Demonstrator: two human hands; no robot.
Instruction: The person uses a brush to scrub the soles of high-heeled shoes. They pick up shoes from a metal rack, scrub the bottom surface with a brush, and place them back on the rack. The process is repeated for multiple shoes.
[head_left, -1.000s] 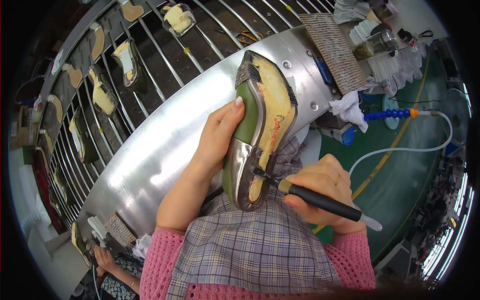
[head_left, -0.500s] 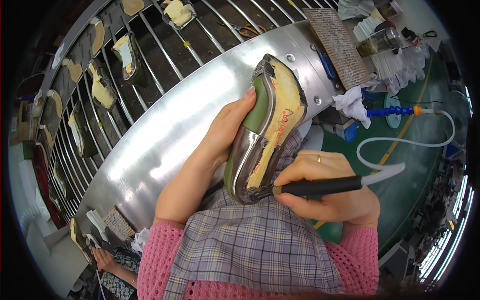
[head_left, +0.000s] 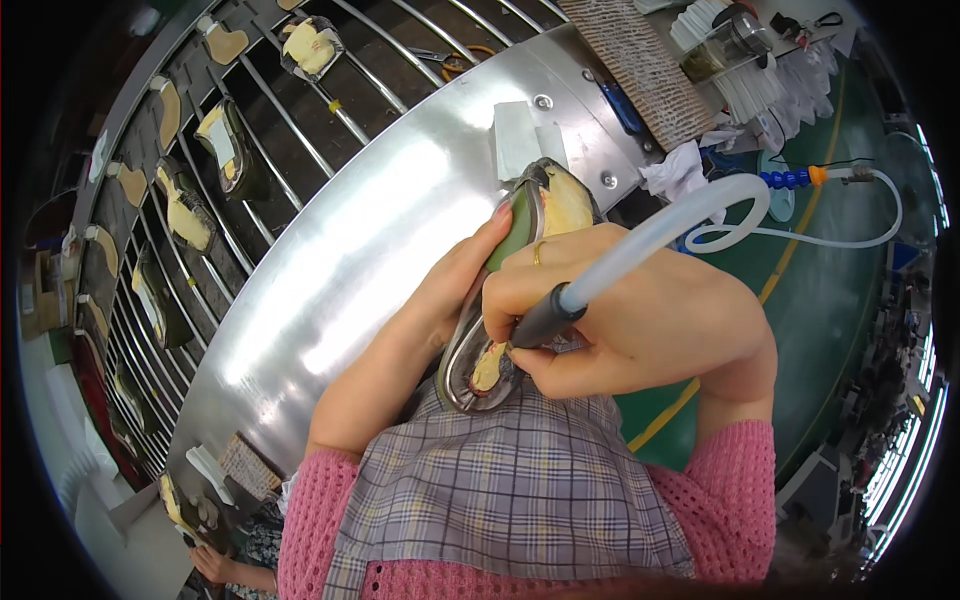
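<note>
Your left hand (head_left: 455, 285) is wrapped around the side of a green shoe upper on its last (head_left: 520, 225), fingers curled over the far edge with the thumb side toward you, so that hand is closed on the shoe. The shoe is sole-up and tilted, its lower end sitting right above your checked apron (head_left: 500, 500) and the upper end reaching out over the shiny curved metal table (head_left: 330, 260). You can see the yellowish insole board at both ends, but the middle is hidden behind your knuckles.

Your right hand (head_left: 630, 320) is gripping a black-handled tool (head_left: 545, 320) like a pen, fingers tight around it, with a ring on one finger. The tip is down at the lower part of the sole, touching or just about touching, hard to say since your fingers cover it. A whitish hose (head_left: 660, 230) comes off the back of the handle and loops away to the right over the green floor (head_left: 800, 300).

Beyond the table there's a rack of metal bars (head_left: 300, 110) with more green shoes (head_left: 225, 140) lying sole-up on it. A brown ribbed mat (head_left: 640, 60) and a white rag (head_left: 675, 170) sit at the top right. Another person's hand (head_left: 215, 565) shows at the bottom left.
</note>
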